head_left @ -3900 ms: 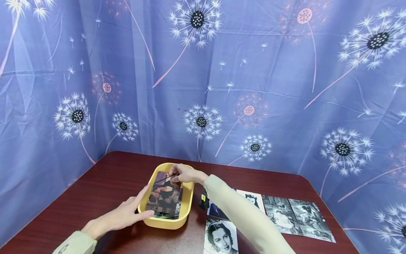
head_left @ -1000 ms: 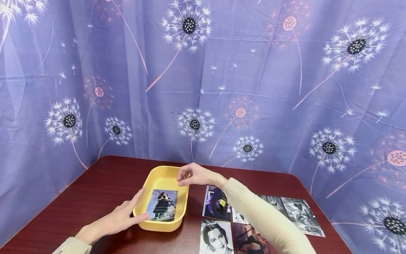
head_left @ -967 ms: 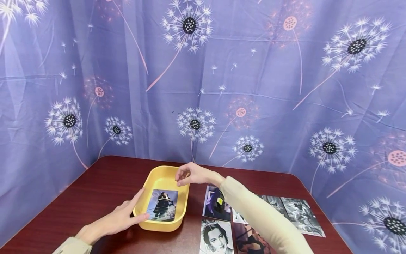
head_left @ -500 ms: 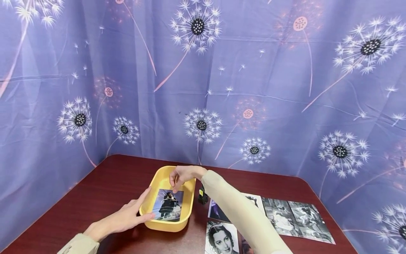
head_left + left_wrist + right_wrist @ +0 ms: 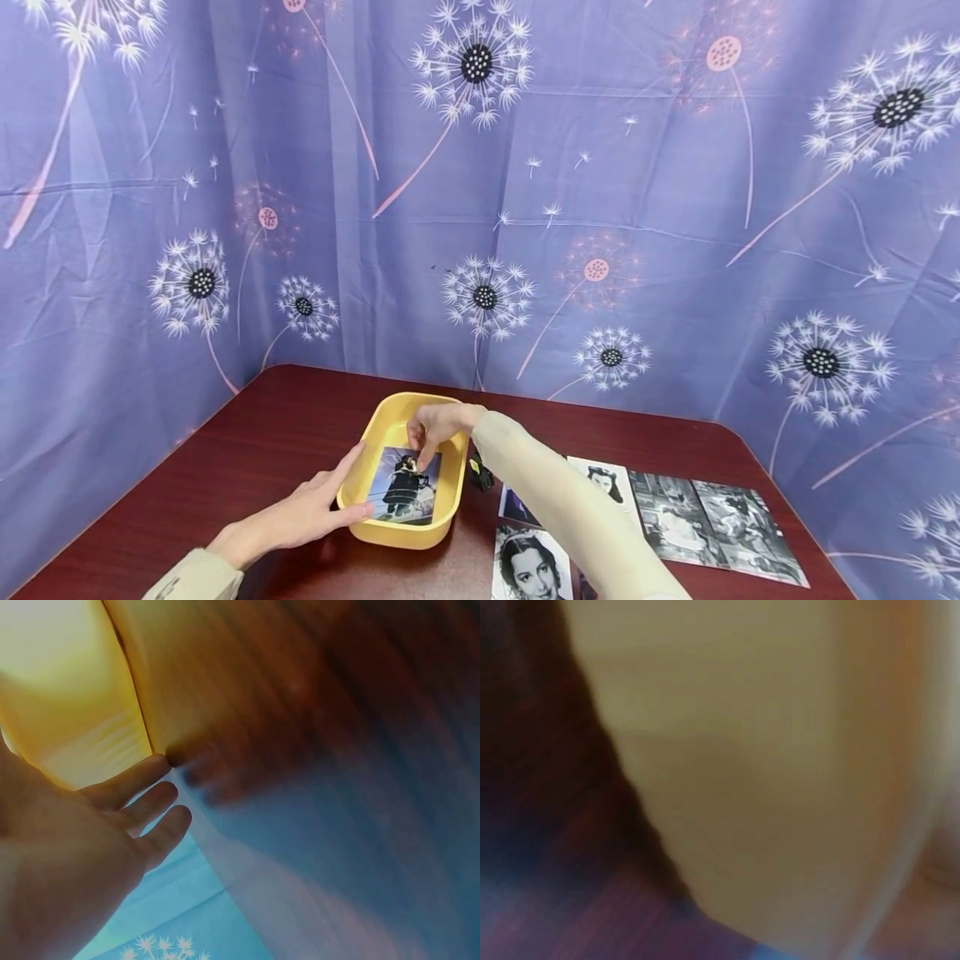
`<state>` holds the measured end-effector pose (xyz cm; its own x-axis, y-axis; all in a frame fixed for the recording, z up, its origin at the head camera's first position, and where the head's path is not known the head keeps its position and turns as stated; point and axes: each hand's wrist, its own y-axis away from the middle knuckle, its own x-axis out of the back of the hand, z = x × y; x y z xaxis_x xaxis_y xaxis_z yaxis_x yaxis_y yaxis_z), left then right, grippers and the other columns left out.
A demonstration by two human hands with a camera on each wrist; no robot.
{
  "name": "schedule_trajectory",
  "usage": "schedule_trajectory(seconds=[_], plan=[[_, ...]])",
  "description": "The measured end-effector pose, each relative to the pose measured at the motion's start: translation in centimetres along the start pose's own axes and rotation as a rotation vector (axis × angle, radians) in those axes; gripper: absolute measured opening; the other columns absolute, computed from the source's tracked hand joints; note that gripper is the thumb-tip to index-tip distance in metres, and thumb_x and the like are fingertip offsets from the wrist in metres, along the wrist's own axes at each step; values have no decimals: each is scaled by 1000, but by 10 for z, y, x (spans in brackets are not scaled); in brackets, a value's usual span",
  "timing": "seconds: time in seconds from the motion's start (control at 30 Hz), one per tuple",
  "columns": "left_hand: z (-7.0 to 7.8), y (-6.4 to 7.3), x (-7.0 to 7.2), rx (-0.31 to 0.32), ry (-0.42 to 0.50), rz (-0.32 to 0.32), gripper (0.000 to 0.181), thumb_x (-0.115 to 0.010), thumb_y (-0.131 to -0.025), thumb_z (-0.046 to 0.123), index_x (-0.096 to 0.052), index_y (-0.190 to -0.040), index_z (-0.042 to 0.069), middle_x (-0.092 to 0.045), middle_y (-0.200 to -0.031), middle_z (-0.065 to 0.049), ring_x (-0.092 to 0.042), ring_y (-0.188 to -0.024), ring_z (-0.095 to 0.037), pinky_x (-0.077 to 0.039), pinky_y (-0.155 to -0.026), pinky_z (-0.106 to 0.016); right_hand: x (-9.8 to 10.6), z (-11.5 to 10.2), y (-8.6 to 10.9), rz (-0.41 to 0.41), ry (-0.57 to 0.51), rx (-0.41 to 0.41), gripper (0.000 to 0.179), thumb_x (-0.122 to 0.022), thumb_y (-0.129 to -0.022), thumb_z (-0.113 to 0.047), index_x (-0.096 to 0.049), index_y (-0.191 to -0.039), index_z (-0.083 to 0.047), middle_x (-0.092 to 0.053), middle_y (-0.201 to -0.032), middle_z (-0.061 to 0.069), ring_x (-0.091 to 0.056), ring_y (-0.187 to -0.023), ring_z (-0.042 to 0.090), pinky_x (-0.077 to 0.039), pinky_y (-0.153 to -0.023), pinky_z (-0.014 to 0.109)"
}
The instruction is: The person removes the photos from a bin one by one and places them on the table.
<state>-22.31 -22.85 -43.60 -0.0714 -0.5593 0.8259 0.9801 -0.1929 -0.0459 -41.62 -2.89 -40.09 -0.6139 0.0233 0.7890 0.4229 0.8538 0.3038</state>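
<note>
A yellow plastic tub (image 5: 403, 537) stands on the table, a colour photo of a dark-clothed figure (image 5: 402, 497) lying face up on its floor. My left hand (image 5: 307, 508) steadies the tub's left side, fingers straight along the outside and thumb over the near rim. The left wrist view shows those extended fingers against the wall. My right hand (image 5: 437, 423) reaches down inside, a straight fingertip right at the photo's upper right part; the photo lies flat. In the right wrist view the tub wall (image 5: 727, 787) fills most of the picture, blurred.
Right of the tub lie several photos: a black-and-white portrait (image 5: 532, 568), another portrait (image 5: 603, 483), and two black-and-white scenes (image 5: 671, 512). My right sleeve (image 5: 566, 508) covers part of them. A dark table (image 5: 300, 417) meets a blue dandelion curtain (image 5: 420, 317) behind.
My right hand has moved left and down from the tub's right rim to the photo. Earlier, a brown-toned photo left the tub and came to lie beside the portrait. My left hand stayed.
</note>
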Motion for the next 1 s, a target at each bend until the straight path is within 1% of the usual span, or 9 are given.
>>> schedule_trajectory(seconds=[0.17, 0.3, 0.43, 0.53, 0.8, 1.0], plan=[[0, 0, 0, 6, 5, -9, 94, -64, -85, 56, -15, -156, 18, -47, -137, -24, -49, -123, -38, -42, -91, -57, -6, 0, -1, 53, 42, -68, 34, -87, -71, -18, -64, -95, -9, -55, -80, -7, -47, -70, 4, -39, -64, 16], [0, -1, 0, 11, 14, -15, 94, -64, -85, 56, -14, -156, 19, -46, -138, -24, -48, -122, -39, -42, -91, -58, -8, -3, -1, 75, 91, -112, 39, -87, -70, -24, -62, -98, -15, -55, -86, -6, -48, -76, 5, -40, -68, 17], [-1, -1, 0, 17, 18, -16, 94, -65, -85, 56, -14, -156, 20, -46, -138, -24, -48, -122, -39, -42, -91, -58, -11, -5, -1, 93, 158, -132, 39, -88, -68, -28, -62, -95, -17, -53, -82, -8, -47, -74, 5, -38, -66, 17], [-1, -1, 0, 21, 12, -14, 95, -64, -85, 56, -14, -156, 20, -46, -138, -25, -48, -122, -39, -42, -91, -59, -12, -5, -2, 109, 193, -139, 38, -89, -68, -29, -62, -92, -16, -51, -78, -9, -46, -70, 4, -37, -63, 16], [1, 0, 2, 36, 25, -35, 95, -62, -86, 58, -11, -157, 20, -42, -143, -23, -45, -126, -41, -39, -94, -62, -13, -2, -5, 124, 222, -134, 35, -89, -67, -28, -63, -88, -17, -52, -76, -10, -45, -69, 4, -35, -62, 15], [3, 2, 4, 41, 23, -40, 95, -61, -86, 58, -10, -157, 21, -42, -143, -23, -44, -126, -41, -38, -94, -63, -13, -1, -6, 127, 252, -133, 35, -89, -67, -30, -61, -84, -19, -47, -71, -11, -42, -66, 4, -33, -60, 15]])
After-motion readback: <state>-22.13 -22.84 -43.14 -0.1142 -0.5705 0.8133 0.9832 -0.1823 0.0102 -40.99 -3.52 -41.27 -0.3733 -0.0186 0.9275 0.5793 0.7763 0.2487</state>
